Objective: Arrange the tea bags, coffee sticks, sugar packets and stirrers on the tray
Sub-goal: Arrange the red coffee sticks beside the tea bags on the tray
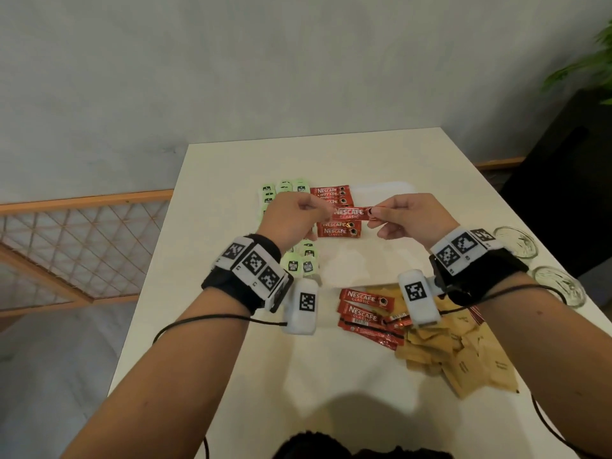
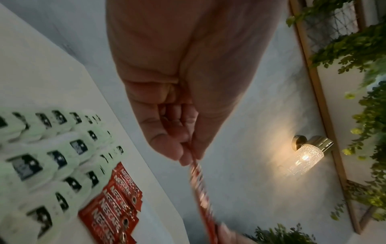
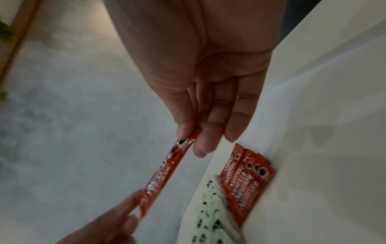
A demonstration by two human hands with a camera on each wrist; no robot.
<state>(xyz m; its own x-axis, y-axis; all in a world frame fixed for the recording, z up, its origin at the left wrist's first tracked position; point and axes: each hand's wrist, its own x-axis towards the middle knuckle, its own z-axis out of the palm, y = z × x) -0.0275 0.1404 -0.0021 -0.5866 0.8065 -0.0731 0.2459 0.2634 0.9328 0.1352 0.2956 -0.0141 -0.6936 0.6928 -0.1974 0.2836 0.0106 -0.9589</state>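
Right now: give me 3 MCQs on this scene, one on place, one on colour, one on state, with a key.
1. Where do the loose sugar packets lie?
A. on the table, near right
B. stacked on the tea bags
C. in a glass

2. What colour are the tea bags?
A. blue
B. pale green
C. black

3. How is the held coffee stick held?
A. flat on the table
B. by the left hand alone
C. pinched at both ends, off the surface

Key: 1 A, brown pile lies near the right forearm. 2 B, green rows sit beside the red sticks. 3 C, left hand and right hand each pinch an end.
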